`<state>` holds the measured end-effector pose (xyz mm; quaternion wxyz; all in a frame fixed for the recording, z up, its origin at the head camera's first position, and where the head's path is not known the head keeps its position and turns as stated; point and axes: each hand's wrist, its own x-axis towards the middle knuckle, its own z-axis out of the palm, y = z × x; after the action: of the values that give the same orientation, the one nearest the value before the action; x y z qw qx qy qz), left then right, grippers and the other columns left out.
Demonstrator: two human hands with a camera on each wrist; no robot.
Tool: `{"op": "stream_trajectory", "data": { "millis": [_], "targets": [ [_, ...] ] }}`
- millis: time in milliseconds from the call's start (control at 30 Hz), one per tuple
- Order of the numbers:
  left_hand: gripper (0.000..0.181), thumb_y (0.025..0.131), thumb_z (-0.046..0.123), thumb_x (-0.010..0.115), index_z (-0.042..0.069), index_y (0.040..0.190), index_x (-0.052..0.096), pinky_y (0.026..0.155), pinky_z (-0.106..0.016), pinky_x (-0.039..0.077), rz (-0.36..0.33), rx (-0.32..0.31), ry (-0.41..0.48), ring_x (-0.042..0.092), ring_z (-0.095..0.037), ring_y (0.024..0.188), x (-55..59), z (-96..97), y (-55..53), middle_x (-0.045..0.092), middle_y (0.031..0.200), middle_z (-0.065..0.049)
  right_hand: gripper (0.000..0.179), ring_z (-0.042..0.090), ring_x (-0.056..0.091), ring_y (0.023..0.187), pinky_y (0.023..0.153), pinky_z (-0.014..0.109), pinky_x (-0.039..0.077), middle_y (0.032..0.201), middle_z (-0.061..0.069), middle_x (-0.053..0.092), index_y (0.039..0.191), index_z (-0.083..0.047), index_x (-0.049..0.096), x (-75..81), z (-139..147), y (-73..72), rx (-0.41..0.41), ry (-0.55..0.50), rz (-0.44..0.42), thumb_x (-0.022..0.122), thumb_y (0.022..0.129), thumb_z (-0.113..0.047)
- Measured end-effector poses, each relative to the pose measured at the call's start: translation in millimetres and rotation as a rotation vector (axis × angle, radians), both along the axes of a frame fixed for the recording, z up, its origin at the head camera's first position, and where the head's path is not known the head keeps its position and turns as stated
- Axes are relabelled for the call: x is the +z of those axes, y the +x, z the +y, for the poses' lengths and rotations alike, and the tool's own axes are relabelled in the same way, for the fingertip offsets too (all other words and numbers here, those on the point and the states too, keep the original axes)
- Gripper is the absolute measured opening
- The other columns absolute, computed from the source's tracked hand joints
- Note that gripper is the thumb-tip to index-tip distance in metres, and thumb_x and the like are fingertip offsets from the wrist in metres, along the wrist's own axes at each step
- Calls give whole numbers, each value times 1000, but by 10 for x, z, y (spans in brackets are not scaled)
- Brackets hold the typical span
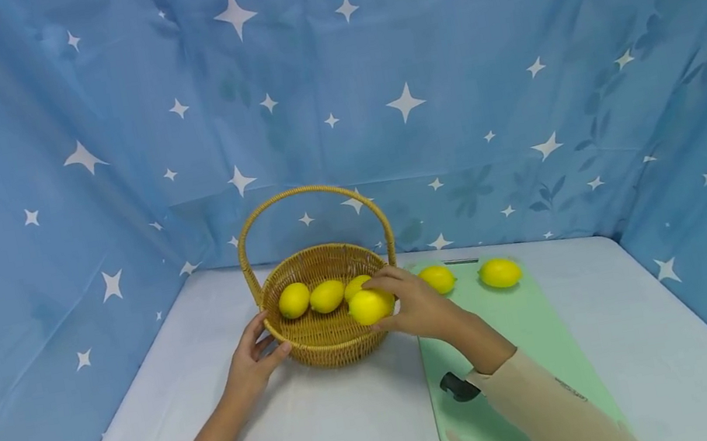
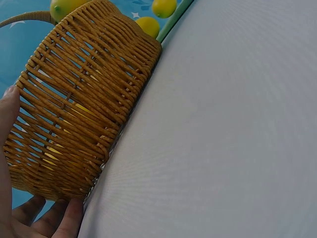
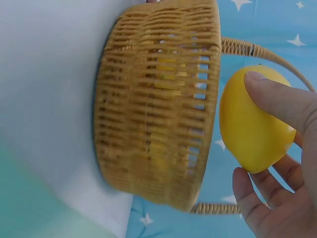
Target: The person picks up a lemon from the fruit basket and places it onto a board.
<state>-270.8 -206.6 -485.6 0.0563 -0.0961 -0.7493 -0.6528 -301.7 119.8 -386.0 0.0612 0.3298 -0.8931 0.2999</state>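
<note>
A lemon (image 3: 255, 119) is held in my right hand (image 1: 414, 306), thumb on one side and fingers on the other. In the head view this lemon overlaps the right rim of the wicker basket (image 1: 334, 354); the right wrist view shows it just above the rim. Three more lemons sit inside the basket in a row, among them a left one (image 1: 294, 300) and a middle one (image 1: 327, 297); the third is partly hidden behind the held lemon. My left hand (image 1: 253, 364) grips the basket's left side, thumb at the front rim and fingers (image 2: 69, 220) round the wall.
Right of the basket lies a light green cutting board (image 1: 514, 365), partly under my right forearm. Two lemons rest near its far end, one on the left (image 1: 438, 279) and one on the right (image 1: 500, 273). The tall basket handle (image 1: 305, 189) arches up before a blue star-patterned curtain (image 1: 325, 60).
</note>
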Motion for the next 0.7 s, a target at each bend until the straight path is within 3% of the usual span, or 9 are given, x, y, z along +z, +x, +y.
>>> {"op": "stream_trajectory", "data": {
  "millis": [333,700],
  "targets": [
    [76,92,16,70,13,154,26,89,-27,49,21,-12,0,37,-39,133,7,0,-10,25,154,-19,63,16,51,113,92,42,48,125,-9,52,132,-21,60,-53,299,87,-20,-90,15,87,75,-20],
    [76,92,16,71,14,154,26,89,-25,49,12,-17,18,37,-38,133,7,-2,9,25,154,-18,61,20,53,108,90,43,49,126,-6,53,131,-19,61,-143,535,145,-85,-50,-20,86,76,-22]
  ]
}}
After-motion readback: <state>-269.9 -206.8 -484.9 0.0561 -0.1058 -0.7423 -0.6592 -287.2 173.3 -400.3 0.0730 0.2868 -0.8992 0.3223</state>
